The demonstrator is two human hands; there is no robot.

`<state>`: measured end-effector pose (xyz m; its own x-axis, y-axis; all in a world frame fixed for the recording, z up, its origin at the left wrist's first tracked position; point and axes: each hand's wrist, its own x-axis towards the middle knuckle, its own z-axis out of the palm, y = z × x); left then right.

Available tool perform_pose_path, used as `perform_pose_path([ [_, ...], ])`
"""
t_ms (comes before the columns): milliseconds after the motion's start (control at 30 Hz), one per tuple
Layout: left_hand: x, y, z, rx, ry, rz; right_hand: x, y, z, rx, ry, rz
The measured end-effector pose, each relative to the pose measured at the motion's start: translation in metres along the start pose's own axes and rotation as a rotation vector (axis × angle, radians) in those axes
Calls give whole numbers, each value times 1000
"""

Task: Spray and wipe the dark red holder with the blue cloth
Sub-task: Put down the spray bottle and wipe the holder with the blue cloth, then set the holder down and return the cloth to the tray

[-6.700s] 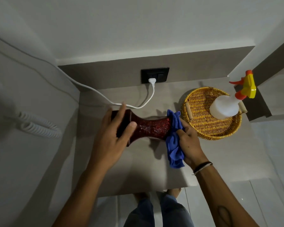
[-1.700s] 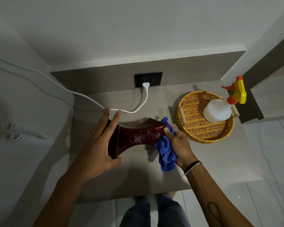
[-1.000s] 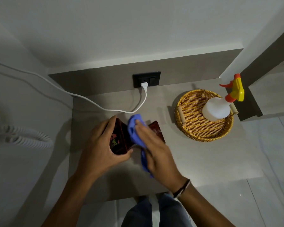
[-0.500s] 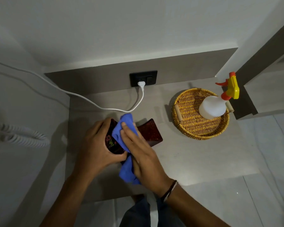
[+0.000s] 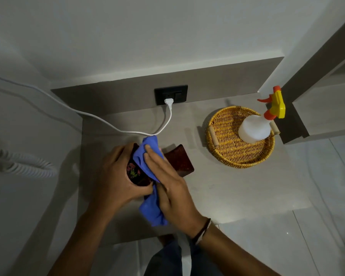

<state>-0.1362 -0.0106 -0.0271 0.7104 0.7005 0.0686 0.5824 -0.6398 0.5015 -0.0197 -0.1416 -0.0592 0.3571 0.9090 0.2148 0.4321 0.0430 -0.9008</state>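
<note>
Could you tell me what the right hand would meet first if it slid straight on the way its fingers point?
Probably the white power cable. The right hand presses the blue cloth on the dark red holder, fingers aimed up-left toward the wall; the cable lies just beyond the cloth, though depth is uncertain.

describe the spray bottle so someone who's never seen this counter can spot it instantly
Start at the black wall socket at the back of the counter and look right to the round wicker tray. The spray bottle stands inside it, at its far right side. It is the only translucent white thing there, topped by a yellow head with an orange trigger.
</note>
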Motion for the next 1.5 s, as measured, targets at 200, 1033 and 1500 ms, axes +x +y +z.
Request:
perform_pose_path([
  [200,-5,0,1,38,14,-26,-16,61,-50,-273,-217,142],
  [1033,15,13,-12,108,-92,-1,-24,75,-126,-608,46,129],
  [1500,48,61,12,275,-206,35,58,139,-167,-966,-248,332],
])
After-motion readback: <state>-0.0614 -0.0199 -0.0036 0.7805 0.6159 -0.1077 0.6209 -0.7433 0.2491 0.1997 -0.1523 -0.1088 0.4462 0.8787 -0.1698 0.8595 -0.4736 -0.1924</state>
